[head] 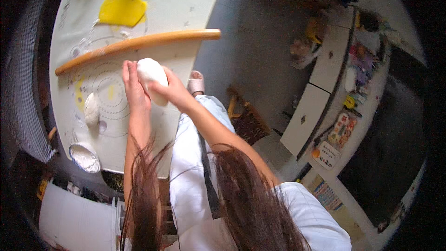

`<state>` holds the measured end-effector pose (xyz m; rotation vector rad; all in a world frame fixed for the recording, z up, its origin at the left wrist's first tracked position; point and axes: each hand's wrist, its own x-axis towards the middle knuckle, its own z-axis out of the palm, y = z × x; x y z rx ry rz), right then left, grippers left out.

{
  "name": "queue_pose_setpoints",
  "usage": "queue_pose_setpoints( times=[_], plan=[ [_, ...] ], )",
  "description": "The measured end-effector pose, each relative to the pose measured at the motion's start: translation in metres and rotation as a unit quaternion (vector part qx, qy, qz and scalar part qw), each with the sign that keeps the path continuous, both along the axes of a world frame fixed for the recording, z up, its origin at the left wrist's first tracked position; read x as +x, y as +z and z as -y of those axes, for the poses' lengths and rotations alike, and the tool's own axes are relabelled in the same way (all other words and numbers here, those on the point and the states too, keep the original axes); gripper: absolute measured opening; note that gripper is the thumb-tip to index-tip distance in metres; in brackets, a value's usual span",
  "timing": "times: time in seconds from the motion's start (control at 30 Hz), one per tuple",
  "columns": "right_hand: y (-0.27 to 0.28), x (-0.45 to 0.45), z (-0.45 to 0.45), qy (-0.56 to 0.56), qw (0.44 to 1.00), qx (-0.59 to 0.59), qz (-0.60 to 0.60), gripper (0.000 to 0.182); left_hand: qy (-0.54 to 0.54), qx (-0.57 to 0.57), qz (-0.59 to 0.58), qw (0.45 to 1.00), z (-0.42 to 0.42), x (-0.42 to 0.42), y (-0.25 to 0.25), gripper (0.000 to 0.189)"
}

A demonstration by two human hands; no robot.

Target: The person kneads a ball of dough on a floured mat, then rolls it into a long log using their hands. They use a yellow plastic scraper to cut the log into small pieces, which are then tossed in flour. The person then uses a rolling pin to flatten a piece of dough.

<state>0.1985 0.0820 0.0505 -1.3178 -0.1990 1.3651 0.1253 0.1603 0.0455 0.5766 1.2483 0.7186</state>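
A smooth oval lump of white dough (152, 72) is held above the table between both my hands. My left hand (135, 85) presses along its left side with fingers extended and together. From the right, my right hand (170, 89) wraps the lump, its thumb lying across the near part. Just beyond the hands, a long wooden rolling pin (139, 43) lies across the marked white mat (115, 157), one end past the right edge. A smaller piece of white dough (92, 111) rests to the left of my left forearm.
A flattened sheet of yellow dough (122, 9) lies at the mat's far side. Near its front left corner stands a bowl (84, 158) of white flour. A wooden chair (245, 115) is on the floor to the right, before a white cabinet (306, 120) with things on top.
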Motion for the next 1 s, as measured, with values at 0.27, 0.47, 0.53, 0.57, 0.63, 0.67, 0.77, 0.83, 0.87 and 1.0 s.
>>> queue_pose_setpoints(
  times=[0.27,0.47,0.53,0.57,0.63,0.67,0.77,0.83,0.87,1.0],
  plan=[
    [0.106,0.088,0.008,-0.031,0.911,0.017,0.411,0.08,-0.168,-0.118,0.311,0.928,0.021,0.091,0.091,0.067],
    [0.181,0.143,0.053,-0.323,0.885,0.147,0.3,0.066,-0.344,0.132,0.304,0.879,0.063,0.193,0.177,0.07],
    [0.195,0.132,0.078,-0.321,0.817,0.109,0.468,0.073,-0.358,0.132,0.292,0.877,0.085,0.208,0.199,0.073],
    [0.204,0.135,0.086,-0.33,0.816,0.124,0.459,0.072,-0.357,0.09,0.289,0.884,0.092,0.211,0.21,0.074],
    [0.224,0.153,0.108,-0.36,0.845,0.141,0.369,0.071,-0.477,-0.042,0.306,0.823,0.115,0.209,0.218,0.073],
    [0.234,0.167,0.118,-0.379,0.869,0.151,0.281,0.072,-0.474,0.069,0.335,0.811,0.129,0.21,0.227,0.073],
    [0.26,0.174,0.12,-0.415,0.839,0.181,0.303,0.07,-0.496,0.101,0.377,0.775,0.131,0.209,0.248,0.071],
    [0.259,0.155,0.106,-0.355,0.758,0.135,0.531,0.07,-0.413,0.074,0.402,0.814,0.111,0.22,0.256,0.07],
    [0.259,0.151,0.096,-0.337,0.734,0.127,0.576,0.07,-0.347,0.066,0.415,0.838,0.1,0.227,0.263,0.07],
    [0.274,0.164,0.093,-0.377,0.769,0.161,0.491,0.066,-0.423,0.119,0.442,0.782,0.106,0.224,0.274,0.069]
  ],
)
